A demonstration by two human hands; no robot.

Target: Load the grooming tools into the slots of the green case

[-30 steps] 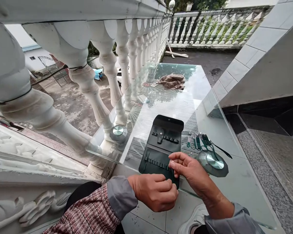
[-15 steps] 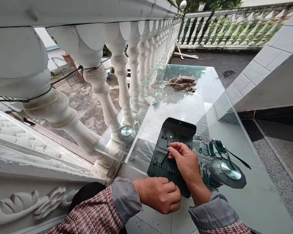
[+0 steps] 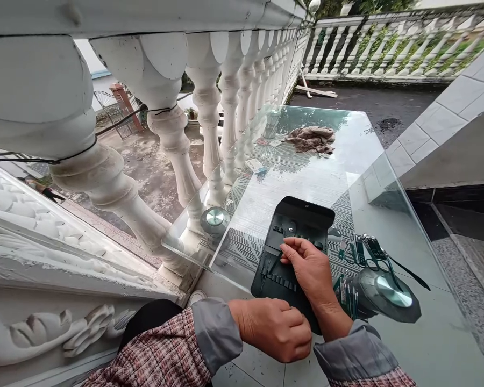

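Observation:
A black manicure case [image 3: 262, 258] lies unfolded on the glass table, with rows of elastic loops inside. My right hand [image 3: 312, 271] is over it, thumb and fingers pinching a thin dark manicure tool [image 3: 275, 264] that slants down toward the lower row of loops. Another slim tool [image 3: 263, 278] sits in the loops at the left end. My left hand [image 3: 276, 330] is closed at the near edge of the case; its curled fingers hide whatever they grip. To the right lie nail clippers [image 3: 358, 250], scissors [image 3: 379, 263] and several slender tools [image 3: 349, 298].
The glass tabletop [image 3: 387, 215] rests on round metal-capped supports, one of them at the left [image 3: 215, 220]. A crumpled brown cloth [image 3: 311, 140] and a small box [image 3: 256, 166] lie farther back. A white balustrade [image 3: 173, 140] runs along the left.
The view has shifted slightly, so everything appears farther right. My right hand has moved a little toward the left side of the case with the tool. My left hand stays closed.

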